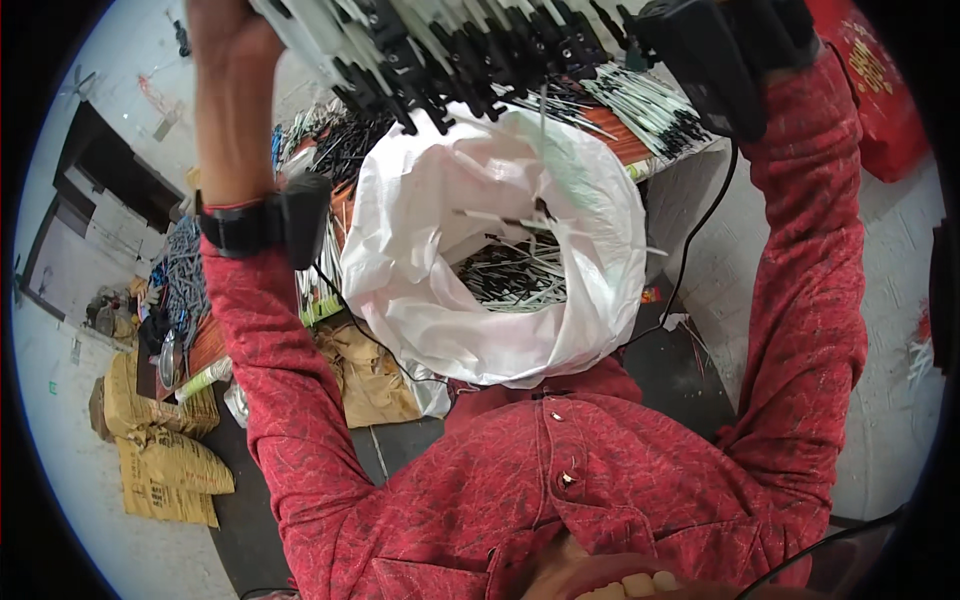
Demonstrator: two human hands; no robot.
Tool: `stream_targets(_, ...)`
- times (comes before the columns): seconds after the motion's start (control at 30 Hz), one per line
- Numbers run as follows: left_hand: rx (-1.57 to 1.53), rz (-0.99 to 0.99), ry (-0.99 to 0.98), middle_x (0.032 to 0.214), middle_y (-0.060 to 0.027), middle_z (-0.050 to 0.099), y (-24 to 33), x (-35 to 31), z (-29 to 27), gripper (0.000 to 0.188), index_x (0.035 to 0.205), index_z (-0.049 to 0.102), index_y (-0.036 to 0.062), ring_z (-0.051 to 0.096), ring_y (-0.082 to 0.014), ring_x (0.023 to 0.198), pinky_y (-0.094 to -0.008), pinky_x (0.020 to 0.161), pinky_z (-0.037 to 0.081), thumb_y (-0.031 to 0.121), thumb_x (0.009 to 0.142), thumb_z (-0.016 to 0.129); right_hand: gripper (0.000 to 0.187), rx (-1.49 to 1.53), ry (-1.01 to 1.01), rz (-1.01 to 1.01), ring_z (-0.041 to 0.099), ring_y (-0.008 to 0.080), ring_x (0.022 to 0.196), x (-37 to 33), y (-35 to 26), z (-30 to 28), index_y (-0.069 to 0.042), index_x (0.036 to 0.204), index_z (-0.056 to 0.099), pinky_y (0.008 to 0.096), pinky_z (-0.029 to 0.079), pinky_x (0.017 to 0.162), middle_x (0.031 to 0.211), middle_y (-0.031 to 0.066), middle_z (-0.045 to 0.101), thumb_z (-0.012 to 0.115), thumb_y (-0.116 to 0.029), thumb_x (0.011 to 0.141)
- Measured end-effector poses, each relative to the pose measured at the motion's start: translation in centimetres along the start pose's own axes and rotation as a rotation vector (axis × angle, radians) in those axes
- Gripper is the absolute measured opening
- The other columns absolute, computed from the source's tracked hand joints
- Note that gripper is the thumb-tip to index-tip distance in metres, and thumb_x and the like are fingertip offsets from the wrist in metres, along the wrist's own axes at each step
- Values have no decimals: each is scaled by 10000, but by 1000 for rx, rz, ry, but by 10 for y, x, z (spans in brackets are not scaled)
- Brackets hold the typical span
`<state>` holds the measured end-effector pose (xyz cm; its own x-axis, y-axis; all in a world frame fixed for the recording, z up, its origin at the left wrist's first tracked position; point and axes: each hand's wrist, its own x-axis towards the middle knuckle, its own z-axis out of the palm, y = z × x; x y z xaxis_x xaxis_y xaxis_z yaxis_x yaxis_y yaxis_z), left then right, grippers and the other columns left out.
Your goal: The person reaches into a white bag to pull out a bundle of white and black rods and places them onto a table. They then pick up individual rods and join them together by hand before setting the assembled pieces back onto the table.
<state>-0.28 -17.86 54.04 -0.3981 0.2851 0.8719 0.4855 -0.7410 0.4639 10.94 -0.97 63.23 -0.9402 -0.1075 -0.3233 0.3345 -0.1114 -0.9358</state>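
At the top edge, a large bundle of thin white sticks with black plastic ends (470, 50) is raised above an open white woven sack (390, 290). My left hand (237, 35) grips its left side, though the fingers are cut off or hidden by the bundle. On the other side my right forearm reaches up to the bundle; that hand is out of sight behind a black wrist device (700, 65). Inside the sack lies a heap of similar black and white sticks (510, 275). A few loose ones cross the sack's opening, slightly blurred.
Behind the sack, a reddish-brown table carries piles of white sticks (645, 105) and black pieces (350, 155). Grey parts (183, 265) are heaped at the left. Yellow-brown sacks (180, 460) stand on the floor at left. A red bag (890, 110) is at far right. Black cables run from both wrists.
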Motion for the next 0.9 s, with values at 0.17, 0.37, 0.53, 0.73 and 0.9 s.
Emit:
stream_targets(0.17,-394,-347,72,1082,-191,662,-87,-25,26,337,1136,587,-47,672,-273,935,-398,852,570,178,886,617,218,-322,-119,-518,615,118,546,61,49,-82,-20,918,614,235,534,506,728,49,664,619,-229,856)
stream_targets(0.37,-506,-642,96,1092,-174,654,-172,-40,40,351,1137,582,-42,655,-277,968,-404,902,529,208,892,615,252,-352,-165,-570,617,125,584,90,93,-164,-11,930,620,253,526,533,754,49,667,602,-254,865)
stream_targets(0.53,-458,-883,156,1106,-147,636,-219,-55,41,377,1159,555,-12,627,-285,1020,-465,935,500,254,893,590,318,-402,223,-280,648,165,760,52,124,-173,-16,943,635,333,534,742,817,15,685,581,-323,882)
stream_targets(0.73,-437,-1077,276,1098,-155,643,-285,-72,28,362,1143,557,-3,640,-308,991,-484,911,520,260,895,583,514,-371,123,-321,629,163,892,93,156,-223,-16,1155,600,289,500,811,1040,58,658,674,-384,804)
stream_targets(0.9,-483,-1189,353,1076,-142,652,-329,-94,20,342,1141,559,8,655,-297,949,-466,862,548,243,895,593,459,-492,87,-919,649,130,787,135,207,-282,-45,1113,659,238,513,716,990,28,687,642,-421,850)
